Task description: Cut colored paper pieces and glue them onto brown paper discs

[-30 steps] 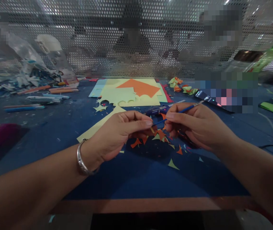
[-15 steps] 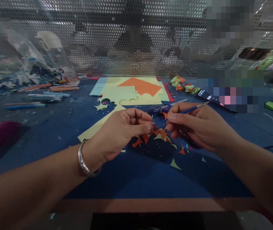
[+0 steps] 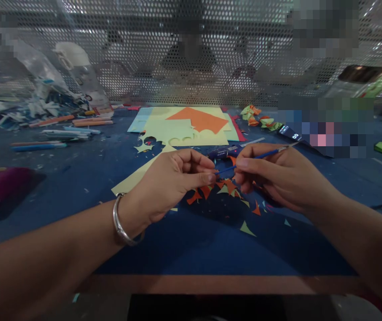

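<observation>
A thin blue paintbrush (image 3: 267, 154) with a pale, metal-looking end slants between my hands, above the table. My right hand (image 3: 271, 171) is closed around its middle, thumb on the handle, with the pale end pointing up to the right. My left hand (image 3: 191, 171) pinches at its lower left end; whether something small is also between those fingertips is hidden. Beneath the hands lie orange and pale green paper scraps (image 3: 226, 185). Behind them is a dark blue-handled tool (image 3: 222, 153), partly covered by my right hand.
Paper sheets (image 3: 207, 138) are stacked at the back middle, beside curled paper pieces (image 3: 266, 122). A phone (image 3: 291, 133) lies at right. Rolled paper sticks (image 3: 92, 121), a bottle (image 3: 89, 82) and a purple pouch (image 3: 6, 183) are at left. A perforated metal panel (image 3: 137, 58) closes off the back.
The whole view has shifted slightly, so things sit a little further right. Both hands keep the same hold on the paintbrush.
</observation>
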The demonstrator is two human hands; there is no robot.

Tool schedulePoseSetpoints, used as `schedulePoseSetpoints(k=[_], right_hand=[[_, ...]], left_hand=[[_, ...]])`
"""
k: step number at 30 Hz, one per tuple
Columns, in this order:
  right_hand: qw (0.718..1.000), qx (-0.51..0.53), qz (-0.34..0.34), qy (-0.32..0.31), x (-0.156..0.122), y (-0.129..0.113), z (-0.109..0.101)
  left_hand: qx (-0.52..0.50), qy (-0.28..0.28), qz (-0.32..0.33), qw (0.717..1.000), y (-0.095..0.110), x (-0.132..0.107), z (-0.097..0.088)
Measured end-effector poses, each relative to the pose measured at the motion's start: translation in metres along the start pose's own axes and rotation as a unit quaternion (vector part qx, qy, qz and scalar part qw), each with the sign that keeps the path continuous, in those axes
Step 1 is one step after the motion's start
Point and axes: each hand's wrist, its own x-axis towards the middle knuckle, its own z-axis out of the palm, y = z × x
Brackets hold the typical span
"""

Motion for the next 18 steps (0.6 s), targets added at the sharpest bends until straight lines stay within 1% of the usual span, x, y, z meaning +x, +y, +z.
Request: schedulePoseSetpoints(k=[4, 7, 13, 18], right_hand=[[1.0, 0.0, 0.0, 0.028, 0.0011, -0.0008, 0.0007], [0.999, 0.017, -0.006, 0.046, 0.0017, 0.0004, -0.0004], [0.998, 0.033, -0.014, 0.055, 0.0029, 0.003, -0.002], [0.997, 0.038, -0.02, 0.066, 0.0035, 0.0017, -0.0015]], left_hand=[[-0.017, 0.001, 0.01, 1.0, -0.0049, 0.0038, -0.002], [-0.047, -0.006, 0.005, 0.999, -0.0065, 0.0046, -0.0026], [-0.102, -0.024, -0.021, 0.994, -0.0064, 0.0028, -0.0005], [-0.122, -0.009, -0.031, 0.992, -0.0041, 0.0023, 0.0027]])
